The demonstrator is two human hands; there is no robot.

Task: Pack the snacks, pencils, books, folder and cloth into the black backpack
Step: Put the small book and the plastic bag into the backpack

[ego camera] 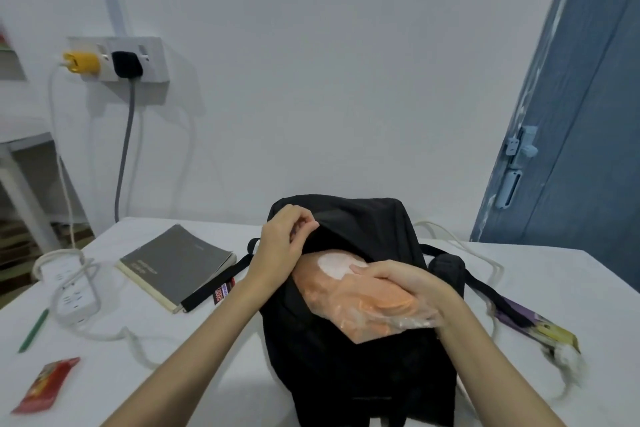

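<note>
the left hand (282, 246) pinches the upper edge of the black backpack (349, 357)'s opening, holding it wide. the right hand (405, 291) grips a clear bag of orange snacks (349, 302), half inside the opening, on the white table (173, 357).

White counter (194, 357) bearing a black backpack (346, 367), grey book (176, 262), green pencil (33, 331), red snack packet (46, 385), power strip (71, 295) and purple-yellow packet (540, 324).

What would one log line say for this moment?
left hand: holds backpack open | right hand: pushing snack bag in
</note>
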